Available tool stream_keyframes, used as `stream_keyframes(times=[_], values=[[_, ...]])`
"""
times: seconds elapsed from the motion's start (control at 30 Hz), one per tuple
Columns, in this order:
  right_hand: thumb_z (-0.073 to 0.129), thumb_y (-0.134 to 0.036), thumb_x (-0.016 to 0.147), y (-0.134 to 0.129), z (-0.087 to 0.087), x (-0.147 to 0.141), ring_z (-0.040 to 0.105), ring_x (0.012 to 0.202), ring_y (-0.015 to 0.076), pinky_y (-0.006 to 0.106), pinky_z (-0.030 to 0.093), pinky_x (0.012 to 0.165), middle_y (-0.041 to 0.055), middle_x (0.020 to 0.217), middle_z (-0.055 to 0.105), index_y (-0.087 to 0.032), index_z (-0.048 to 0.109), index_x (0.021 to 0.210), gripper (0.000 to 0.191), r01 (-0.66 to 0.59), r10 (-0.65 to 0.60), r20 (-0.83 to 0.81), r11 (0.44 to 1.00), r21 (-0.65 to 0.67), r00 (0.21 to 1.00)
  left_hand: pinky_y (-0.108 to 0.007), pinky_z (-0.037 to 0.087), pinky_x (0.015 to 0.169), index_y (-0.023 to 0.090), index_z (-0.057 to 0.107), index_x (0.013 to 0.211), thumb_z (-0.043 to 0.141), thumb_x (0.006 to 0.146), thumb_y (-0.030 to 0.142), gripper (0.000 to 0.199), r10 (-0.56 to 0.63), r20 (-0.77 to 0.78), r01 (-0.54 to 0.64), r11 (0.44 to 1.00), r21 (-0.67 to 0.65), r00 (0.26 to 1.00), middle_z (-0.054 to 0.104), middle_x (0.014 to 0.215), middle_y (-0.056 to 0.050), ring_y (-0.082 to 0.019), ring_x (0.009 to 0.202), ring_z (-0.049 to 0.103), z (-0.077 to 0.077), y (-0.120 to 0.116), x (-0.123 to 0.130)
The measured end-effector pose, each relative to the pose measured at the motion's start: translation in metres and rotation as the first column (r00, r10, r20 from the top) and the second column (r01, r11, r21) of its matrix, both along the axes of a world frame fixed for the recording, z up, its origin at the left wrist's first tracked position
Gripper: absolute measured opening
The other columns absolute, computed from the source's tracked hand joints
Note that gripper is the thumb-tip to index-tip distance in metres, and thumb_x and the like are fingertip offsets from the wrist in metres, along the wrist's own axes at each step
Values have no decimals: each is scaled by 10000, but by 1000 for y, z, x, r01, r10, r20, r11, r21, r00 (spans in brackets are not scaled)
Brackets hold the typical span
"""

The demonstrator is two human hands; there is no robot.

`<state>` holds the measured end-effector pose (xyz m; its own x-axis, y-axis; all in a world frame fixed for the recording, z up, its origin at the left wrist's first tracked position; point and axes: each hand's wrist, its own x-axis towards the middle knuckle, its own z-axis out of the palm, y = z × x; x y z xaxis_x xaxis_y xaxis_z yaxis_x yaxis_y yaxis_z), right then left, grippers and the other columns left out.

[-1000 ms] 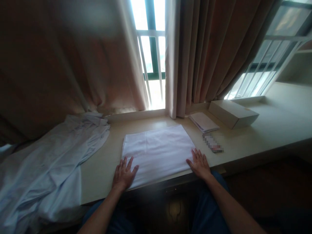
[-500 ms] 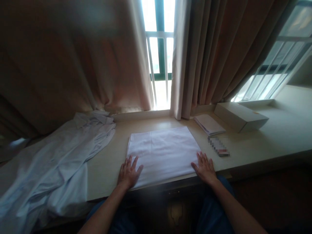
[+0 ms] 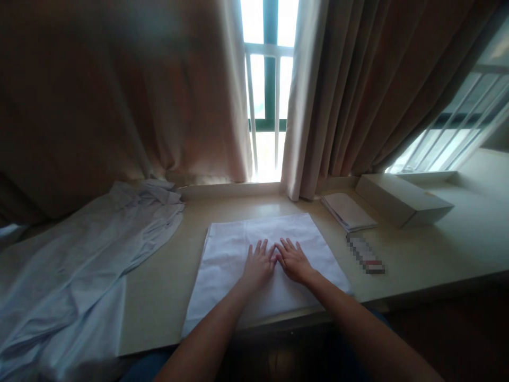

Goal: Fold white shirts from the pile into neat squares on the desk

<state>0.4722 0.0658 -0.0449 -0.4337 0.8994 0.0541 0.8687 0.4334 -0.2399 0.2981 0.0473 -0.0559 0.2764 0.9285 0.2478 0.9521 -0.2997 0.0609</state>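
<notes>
A folded white cloth (image 3: 226,254) lies flat on the pale desk (image 3: 159,297), close to its front edge. My left hand (image 3: 260,261) rests on the middle of the cloth, palm down with fingers spread. Right beside it, my right hand (image 3: 293,260) also lies flat on the cloth, fingers apart. The thumbs and forefingers of both hands come together at the centre. Neither hand grips anything.
A rumpled heap of white cloth (image 3: 91,265) covers the desk's left side and hangs over the front. On the right are a smaller folded white cloth (image 3: 348,211), a blurred-out flat object (image 3: 366,254) and a white box (image 3: 405,199). Curtains (image 3: 191,106) hang behind.
Both hands have moved inward from the left and right front corners of the folded cloth to meet at its middle. The view has shifted slightly.
</notes>
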Motion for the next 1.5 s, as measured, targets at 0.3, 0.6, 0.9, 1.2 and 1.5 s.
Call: stream_keyframes(times=[0.3, 0.6, 0.9, 1.2, 1.5], values=[[182, -553, 979, 95, -10, -49, 119, 1452, 258, 497, 98, 1147, 72, 1573, 194, -217, 283, 1496, 624, -103, 102, -11, 991, -89, 995, -521, 87, 1153, 315, 303, 1481, 250, 956, 497, 559, 66, -22, -69, 987, -146, 998, 223, 1574, -58, -263, 1453, 144, -13, 84, -50], [154, -658, 938, 171, -28, -18, 79, 1457, 245, 471, 57, 1157, 51, 1590, 136, -259, 229, 1513, 703, -34, 41, 65, 993, -109, 997, -537, 108, 1144, 305, 308, 1481, 167, 914, 632, 670, 338, 21, -319, 907, -274, 941, 209, 1579, -65, -282, 1453, 130, -27, 144, -118], [153, -607, 955, 188, -52, 98, 94, 1456, 211, 473, 50, 1167, 45, 1585, 159, -227, 196, 1522, 684, 224, -223, 147, 975, 7, 964, -525, 151, 1135, 303, 211, 1511, 177, 912, 621, 680, 437, -86, -446, 875, -191, 895, 146, 1595, -27, -317, 1442, 150, -41, 127, -226], [194, -599, 963, 160, -22, 77, 68, 1457, 254, 511, -2, 1152, 87, 1581, 158, -174, 212, 1517, 699, 62, -80, 185, 993, 101, 979, -518, 89, 1152, 206, 270, 1501, 158, 931, 585, 693, 379, -81, -384, 921, -58, 922, 156, 1589, -83, -290, 1458, 88, -15, 109, -205], [213, -682, 922, 35, -25, 17, 74, 1456, 286, 535, 44, 1146, 58, 1585, 151, -302, 229, 1511, 700, -152, 153, 113, 988, -22, 982, -540, 70, 1147, 341, 276, 1486, 299, 883, 667, 686, 249, -65, -257, 945, -204, 966, 171, 1588, -38, -295, 1459, 88, -18, 10, -132]])
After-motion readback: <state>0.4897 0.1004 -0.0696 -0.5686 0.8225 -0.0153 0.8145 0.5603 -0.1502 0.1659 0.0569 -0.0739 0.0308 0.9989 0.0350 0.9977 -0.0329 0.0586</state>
